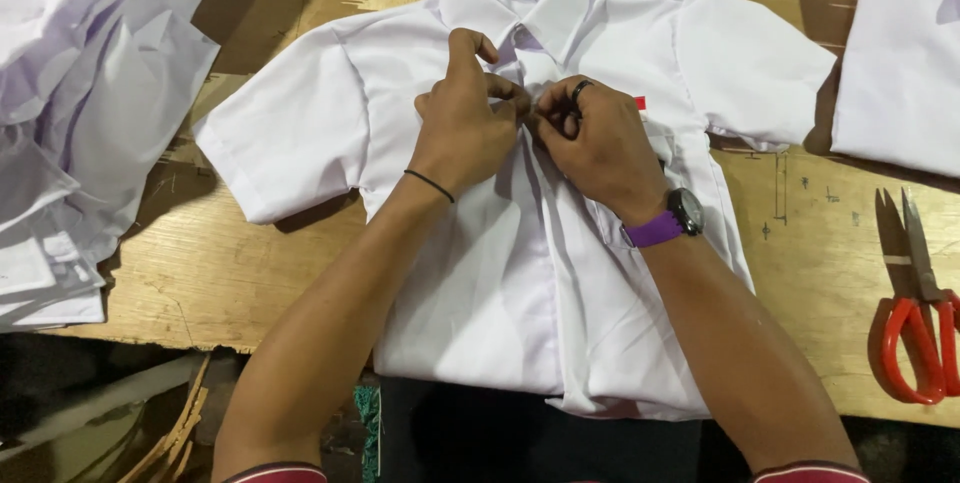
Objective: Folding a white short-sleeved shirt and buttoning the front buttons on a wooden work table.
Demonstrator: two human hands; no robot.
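Meanwhile, a white short-sleeved shirt (330, 123) lies face up along the table's (200, 273) near edge, hem overhanging; the left hand (462, 128) and right hand (598, 143) both pinch its button placket at chest height. A slipped grip could leave the fronts misaligned. Red-handled scissors (920, 313) rest by the right edge, loose white shirts (80, 93) heaped far left

A shirt (480, 273) lies flat at the middle of the worktop (190, 273), collar toward the far edge. Both hands (465, 123) (600, 143) rest on its chest. A heap of garments (70, 103) lies at the left edge; scissors (920, 313) near the right edge, another garment (900, 53) behind them.
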